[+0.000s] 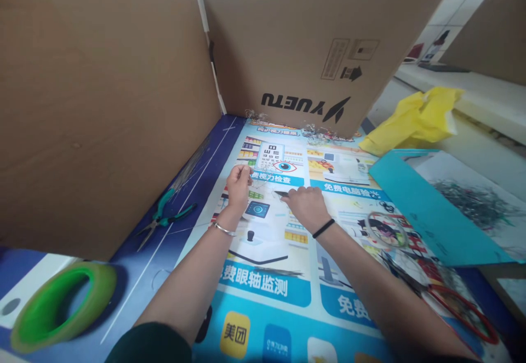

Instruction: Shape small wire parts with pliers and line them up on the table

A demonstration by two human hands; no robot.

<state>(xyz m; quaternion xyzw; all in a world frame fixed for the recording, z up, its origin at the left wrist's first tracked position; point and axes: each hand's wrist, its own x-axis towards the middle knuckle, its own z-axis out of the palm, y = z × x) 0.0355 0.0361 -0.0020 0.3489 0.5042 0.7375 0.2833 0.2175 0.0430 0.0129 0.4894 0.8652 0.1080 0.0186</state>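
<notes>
My left hand [239, 186] is closed in a pinch above the printed poster, and what looks like a thin wire [258, 185] runs from its fingertips towards the right. My right hand [307, 207] is wrapped round a small tool [281, 193], of which only a dark pointed tip shows; the rest is hidden in the fist. The two hands are apart, with the tip pointing left towards the wire. A bundle of thin wire pieces [283, 271] lies on the poster between my forearms.
Cardboard panels [287, 39] stand at the left and back. Pliers [164, 215] and a green tape roll [61, 305] lie left. On the right are red-handled scissors [460, 308], a clear ring [386, 229], a turquoise folder [431, 215] with wire scraps [472, 204], and yellow plastic [411, 122].
</notes>
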